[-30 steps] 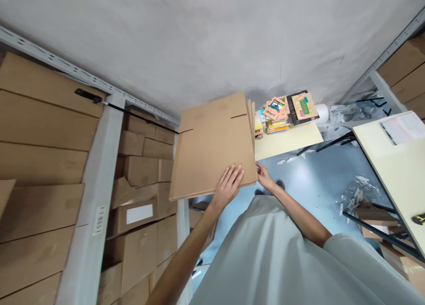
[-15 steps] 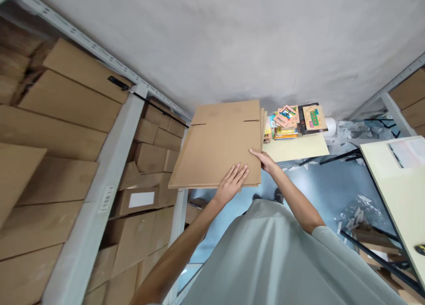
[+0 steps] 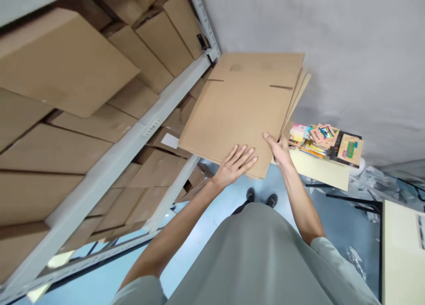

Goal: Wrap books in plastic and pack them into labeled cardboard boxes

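Note:
I hold a stack of flattened cardboard boxes [image 3: 245, 106] out in front of me, raised and tilted toward the metal shelving. My left hand [image 3: 234, 165] lies flat on the top sheet near its lower edge, fingers stretched out. At the stack's lower right corner my right hand [image 3: 280, 150] grips the edge, thumb on top and fingers hidden underneath. The sheets fan out slightly at the upper right corner.
A grey metal rack [image 3: 133, 139] full of brown cardboard boxes [image 3: 66, 66] fills the left. A pale table [image 3: 320, 170] with colourful packets [image 3: 327, 141] stands behind the stack to the right. Another pale table [image 3: 403, 252] is at the far right. The floor [image 3: 199, 252] is blue.
The cardboard stack has risen and swung toward the shelf side while my view turned left. Both hands kept their places on it.

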Tool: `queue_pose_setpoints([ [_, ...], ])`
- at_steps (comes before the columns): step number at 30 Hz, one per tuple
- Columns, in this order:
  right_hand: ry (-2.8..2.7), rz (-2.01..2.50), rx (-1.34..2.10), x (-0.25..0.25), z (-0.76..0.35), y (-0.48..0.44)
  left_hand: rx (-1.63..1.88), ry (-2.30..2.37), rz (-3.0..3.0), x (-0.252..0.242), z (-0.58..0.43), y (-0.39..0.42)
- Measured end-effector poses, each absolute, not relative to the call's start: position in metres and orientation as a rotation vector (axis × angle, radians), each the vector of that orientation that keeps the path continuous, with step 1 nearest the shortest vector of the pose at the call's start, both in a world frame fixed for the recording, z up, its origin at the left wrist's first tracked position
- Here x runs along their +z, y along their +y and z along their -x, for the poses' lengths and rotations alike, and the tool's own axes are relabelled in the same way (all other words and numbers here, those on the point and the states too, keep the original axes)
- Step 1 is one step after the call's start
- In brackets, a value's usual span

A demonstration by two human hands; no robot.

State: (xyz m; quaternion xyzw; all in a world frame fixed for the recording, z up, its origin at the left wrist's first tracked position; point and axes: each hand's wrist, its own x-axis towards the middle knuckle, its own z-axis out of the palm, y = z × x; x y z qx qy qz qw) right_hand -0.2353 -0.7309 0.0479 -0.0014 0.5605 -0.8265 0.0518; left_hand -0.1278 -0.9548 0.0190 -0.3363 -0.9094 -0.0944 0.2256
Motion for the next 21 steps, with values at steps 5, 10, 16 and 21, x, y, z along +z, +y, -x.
queue_pose_setpoints([
  [5, 2.039, 0.34, -2.232, 0.108, 0.208, -0.778, -0.313, -2.412, 0.452, 0.035, 0.071, -0.964],
  [10, 2.404, 0.522, -1.646, 0.152, 0.149, -0.841, -0.427, -2.245, 0.17, 0.014, 0.003, -0.978],
  [16, 2.557, 0.58, -0.902, 0.144, 0.068, -0.924, -0.663, -2.244, -0.047, -0.037, -0.098, -1.007],
  [21, 2.495, 0.466, -0.65, 0.082, 0.018, -0.987, -0.794, -2.325, -0.248, -0.096, -0.172, -1.036],
])
